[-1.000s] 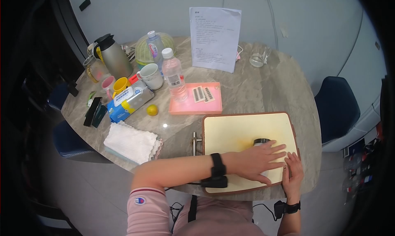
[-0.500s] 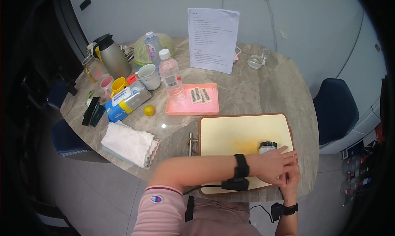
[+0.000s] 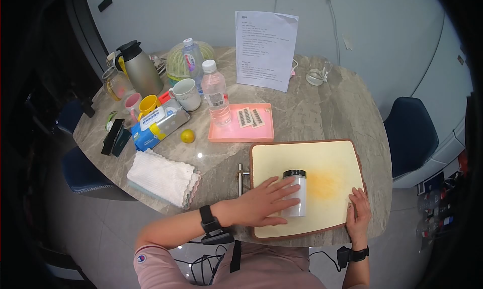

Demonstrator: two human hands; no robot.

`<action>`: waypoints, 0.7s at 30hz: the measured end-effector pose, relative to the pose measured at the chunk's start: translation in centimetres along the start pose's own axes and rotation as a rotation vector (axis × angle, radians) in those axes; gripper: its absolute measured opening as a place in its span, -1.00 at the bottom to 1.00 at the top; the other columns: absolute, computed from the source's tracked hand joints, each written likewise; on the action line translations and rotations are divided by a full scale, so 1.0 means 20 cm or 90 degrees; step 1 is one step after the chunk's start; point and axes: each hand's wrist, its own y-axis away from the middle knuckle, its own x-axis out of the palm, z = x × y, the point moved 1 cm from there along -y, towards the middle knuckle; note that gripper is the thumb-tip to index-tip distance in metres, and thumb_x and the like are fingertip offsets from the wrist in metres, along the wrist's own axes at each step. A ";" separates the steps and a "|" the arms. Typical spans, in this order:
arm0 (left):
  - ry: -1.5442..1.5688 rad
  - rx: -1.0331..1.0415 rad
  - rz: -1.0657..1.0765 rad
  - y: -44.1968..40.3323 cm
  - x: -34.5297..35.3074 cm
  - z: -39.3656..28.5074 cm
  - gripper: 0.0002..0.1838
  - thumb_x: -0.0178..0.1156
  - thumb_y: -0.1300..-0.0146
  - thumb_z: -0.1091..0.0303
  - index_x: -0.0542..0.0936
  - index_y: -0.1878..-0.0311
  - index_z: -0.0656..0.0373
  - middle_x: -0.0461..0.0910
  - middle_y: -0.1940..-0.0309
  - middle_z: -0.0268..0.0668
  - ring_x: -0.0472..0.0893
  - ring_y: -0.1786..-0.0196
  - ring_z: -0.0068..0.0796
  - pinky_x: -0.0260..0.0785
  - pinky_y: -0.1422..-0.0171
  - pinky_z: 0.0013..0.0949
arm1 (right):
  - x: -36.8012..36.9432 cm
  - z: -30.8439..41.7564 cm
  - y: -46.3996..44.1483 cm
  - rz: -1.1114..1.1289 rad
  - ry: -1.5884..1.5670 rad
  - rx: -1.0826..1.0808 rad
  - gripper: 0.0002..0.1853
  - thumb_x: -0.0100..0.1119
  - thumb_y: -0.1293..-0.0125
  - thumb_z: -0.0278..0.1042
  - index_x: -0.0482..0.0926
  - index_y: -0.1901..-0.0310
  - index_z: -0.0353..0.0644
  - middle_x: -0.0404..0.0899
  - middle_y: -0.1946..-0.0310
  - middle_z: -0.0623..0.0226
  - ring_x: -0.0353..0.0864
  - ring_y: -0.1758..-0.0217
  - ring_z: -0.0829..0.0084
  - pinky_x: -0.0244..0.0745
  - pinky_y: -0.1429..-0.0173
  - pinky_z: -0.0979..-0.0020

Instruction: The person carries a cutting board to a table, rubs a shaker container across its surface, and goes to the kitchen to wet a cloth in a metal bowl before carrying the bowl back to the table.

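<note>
A clear jar with a black lid (image 3: 297, 193) is on the cream board with a brown rim (image 3: 322, 153). Whether the jar stands or lies flat I cannot tell. My left hand (image 3: 264, 204) is open, its fingers spread across the jar's left side; firm contact is not clear. My right hand (image 3: 358, 213) rests open on the board's right edge, thumb apart from the fingers. To the right of the jar, a yellow-orange powdery stain (image 3: 324, 184) marks the board. A metal handle-like piece (image 3: 240, 179) sticks out at the board's left edge.
Left of the board lie folded cloths (image 3: 161, 177), a wipes pack (image 3: 160, 124) and a small yellow fruit (image 3: 187, 136). Farther back are a pink tray (image 3: 241, 134), a water bottle (image 3: 216, 95), mugs, a thermos jug (image 3: 143, 72), a printed sheet (image 3: 266, 50) and a glass (image 3: 316, 76).
My left hand has moved left, away from my right hand, with fingers now spread. The jar has shifted left on the board, uncovering the stain. My right hand stays at the right edge.
</note>
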 end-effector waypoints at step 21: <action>0.102 0.232 -0.020 -0.86 0.40 -0.18 -0.49 0.23 -0.26 -0.02 0.53 -0.08 0.20 0.35 -0.31 -0.01 0.16 -0.50 0.04 -0.01 -0.50 0.10 | 0.01 -0.06 0.01 0.008 -0.052 0.011 -0.67 0.17 -0.30 -0.23 0.59 0.01 -0.29 0.58 -0.11 -0.01 0.46 -0.30 -0.09 0.36 -0.35 0.03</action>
